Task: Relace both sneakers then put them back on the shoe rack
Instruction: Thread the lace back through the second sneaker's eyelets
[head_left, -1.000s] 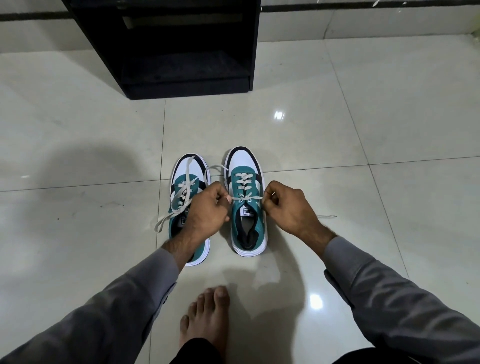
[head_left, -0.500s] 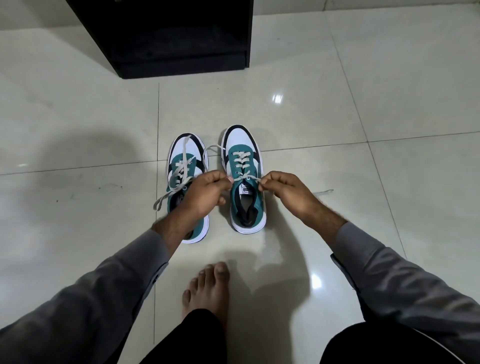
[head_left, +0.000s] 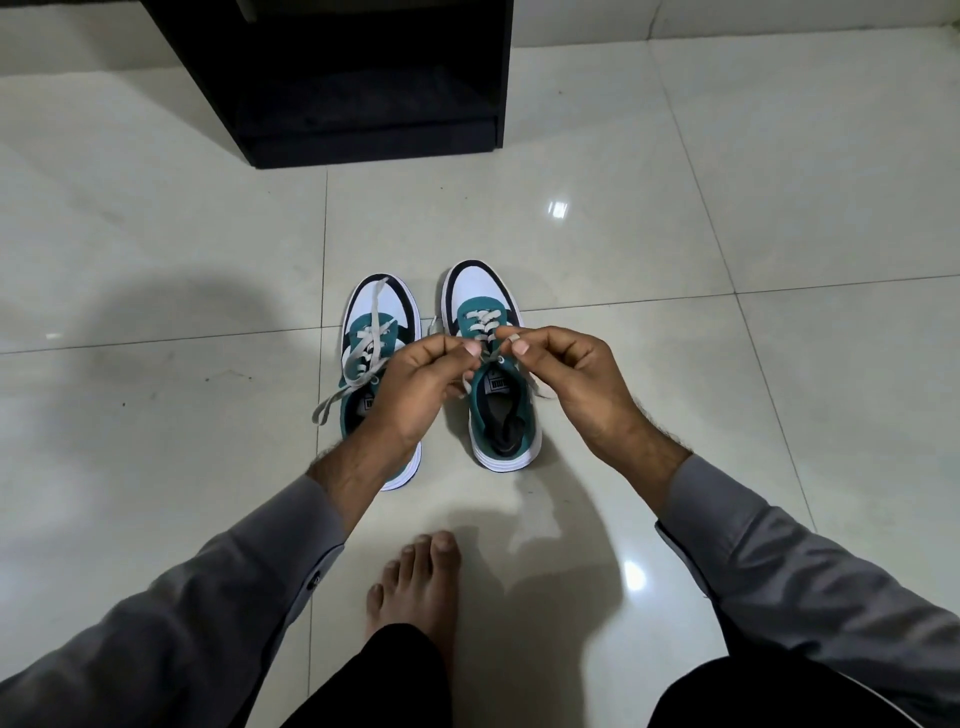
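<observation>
1. The person is crouching over two teal-and-white sneakers standing side by side on the tiled floor (head_left: 779, 208), toes pointing toward the black shoe rack (head_left: 363, 78) beyond them.
2. The left hand (head_left: 415, 384) is pinching one end of the lace (head_left: 480, 319) between thumb and forefinger; the right hand (head_left: 566, 374) is pinching the other end the same way. Both hands are closing only at the fingertips, with the remaining fingers curling loosely.
3. The hands are hovering just above the right sneaker (head_left: 498, 374), over its upper eyelets, with the two pinches nearly meeting at the tongue.
4. The lower rows are looking crossed already, so the step in hand seems to be finishing the top of this shoe, either threading or starting the knot; which one I cannot tell.
5. To do it well, both ends should be coming out even and flat, with steady tension so the lower crossings are not loosening.
6. The left sneaker (head_left: 382, 332) is sitting partly under the left wrist, its own lace (head_left: 358, 364) trailing loose across the toe and onto the floor, so it is probably needing attention next.
</observation>
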